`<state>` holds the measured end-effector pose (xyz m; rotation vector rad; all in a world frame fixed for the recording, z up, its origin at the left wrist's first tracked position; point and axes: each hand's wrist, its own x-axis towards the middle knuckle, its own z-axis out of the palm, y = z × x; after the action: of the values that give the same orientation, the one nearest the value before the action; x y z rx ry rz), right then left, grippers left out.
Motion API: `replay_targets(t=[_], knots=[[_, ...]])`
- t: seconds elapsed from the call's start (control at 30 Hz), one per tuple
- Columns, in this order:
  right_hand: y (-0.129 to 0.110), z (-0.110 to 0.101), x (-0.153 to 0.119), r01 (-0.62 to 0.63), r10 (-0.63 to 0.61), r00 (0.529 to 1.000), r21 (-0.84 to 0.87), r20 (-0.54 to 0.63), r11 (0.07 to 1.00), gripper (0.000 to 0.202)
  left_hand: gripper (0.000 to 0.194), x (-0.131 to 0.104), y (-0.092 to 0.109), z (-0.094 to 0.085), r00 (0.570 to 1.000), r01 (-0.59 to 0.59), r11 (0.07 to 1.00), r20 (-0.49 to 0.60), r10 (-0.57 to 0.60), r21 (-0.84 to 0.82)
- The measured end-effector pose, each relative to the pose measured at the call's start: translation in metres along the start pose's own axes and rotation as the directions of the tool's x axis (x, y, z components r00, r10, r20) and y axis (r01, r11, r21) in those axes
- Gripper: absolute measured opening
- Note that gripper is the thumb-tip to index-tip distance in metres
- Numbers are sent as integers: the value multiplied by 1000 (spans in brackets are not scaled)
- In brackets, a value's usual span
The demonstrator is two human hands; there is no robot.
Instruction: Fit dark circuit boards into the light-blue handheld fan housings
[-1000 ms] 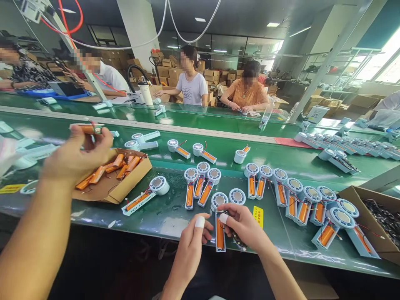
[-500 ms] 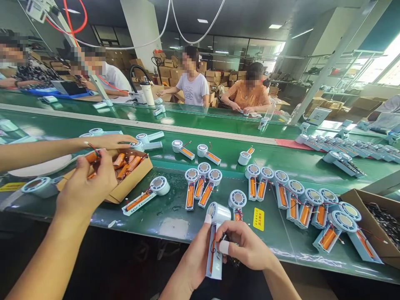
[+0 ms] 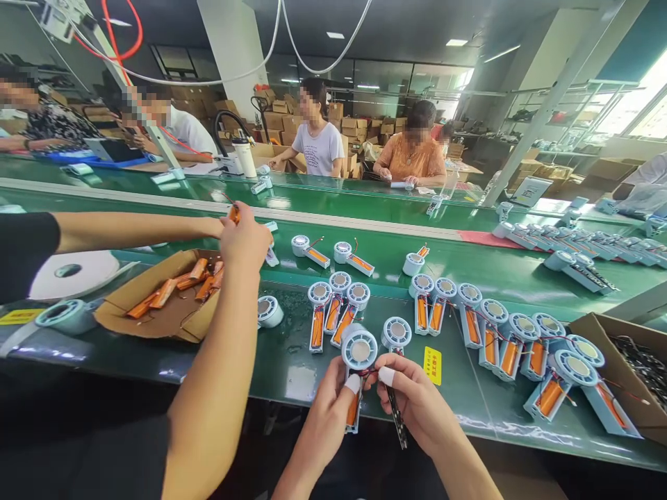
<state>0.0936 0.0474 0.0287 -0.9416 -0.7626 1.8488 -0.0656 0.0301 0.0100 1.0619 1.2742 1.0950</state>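
My left hand (image 3: pixel 331 399) is closed round a light blue fan unit (image 3: pixel 359 348), whose round head faces up and whose handle holds an orange battery. A thin dark circuit strip (image 3: pixel 397 417) hangs from my right hand (image 3: pixel 411 392), its thumb and fingers pinched together beside the fan head. Red and black wires run between the two hands. White tape covers both thumb tips. Just behind, another fan unit (image 3: pixel 397 333) lies on the green bench, with three more (image 3: pixel 340 281) grouped to its left.
At the left, a co-worker's arms (image 3: pixel 219 361) reach across a cardboard box (image 3: pixel 156 305) of orange batteries. Several fan units (image 3: pixel 521 330) line the right side, beside a box of dark strips (image 3: pixel 599 340). A yellow label (image 3: pixel 432 366) lies between.
The held fan has turned to show its round face, and the dark strip now hangs down from my right hand. The co-worker's hands moved from the battery box to the belt with a battery.
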Motion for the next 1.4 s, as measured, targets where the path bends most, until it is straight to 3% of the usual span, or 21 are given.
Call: replay_targets(t=[0.13,0.23,0.33,0.4,0.47,0.57,0.67,0.77,0.83,0.87,0.93,1.03,1.13,1.2,1.3,1.4], knots=[[1,3,-3,-57,65,996,120,-65,991,34,37,-5,-5,-1,993,78,989,102,-65,-126],[-2,4,-6,-37,41,998,91,-50,995,36,43,-7,-5,0,990,-33,997,134,43,-75],[-5,5,-12,67,-67,998,-127,1,990,33,44,-6,-3,2,986,-117,993,124,115,8],[-6,5,-16,170,-167,985,-335,36,927,28,41,-6,-4,4,987,-128,992,99,127,7],[-5,4,-20,248,-257,965,-510,53,824,24,40,-7,-6,5,989,-133,991,72,133,0],[0,-2,-20,268,-388,922,-732,6,626,30,43,-8,-10,6,995,-102,995,22,102,21],[2,-10,-16,228,-508,860,-924,43,308,24,43,-7,-12,7,996,-74,995,-55,77,60],[-7,-12,-16,192,-410,892,-981,190,-37,18,39,-6,-9,7,988,-98,991,-108,108,93],[-19,-10,-20,244,-246,930,-959,274,-146,22,36,-5,-6,6,986,-104,989,-117,115,101],[-25,-7,-23,300,-151,935,-944,320,-140,19,35,-5,-3,6,988,-94,991,-114,104,92],[-34,-3,-27,416,-3,909,-908,416,-42,12,34,-5,1,6,994,-48,998,-94,52,46],[-34,2,-26,452,35,882,-864,470,220,21,27,-6,7,8,997,56,997,-48,-58,-57],[-16,1,-20,306,27,925,-787,378,536,36,17,-8,9,11,990,136,971,-10,-141,-197],[-1,0,-16,195,19,960,-715,280,671,46,21,-10,8,12,988,152,936,36,-149,-317],[17,0,-15,151,-62,985,-643,159,750,56,32,-13,2,11,988,141,896,115,-102,-421],[24,1,-15,160,-139,987,-574,81,803,59,45,-15,-1,12,990,96,923,133,-49,-374]])
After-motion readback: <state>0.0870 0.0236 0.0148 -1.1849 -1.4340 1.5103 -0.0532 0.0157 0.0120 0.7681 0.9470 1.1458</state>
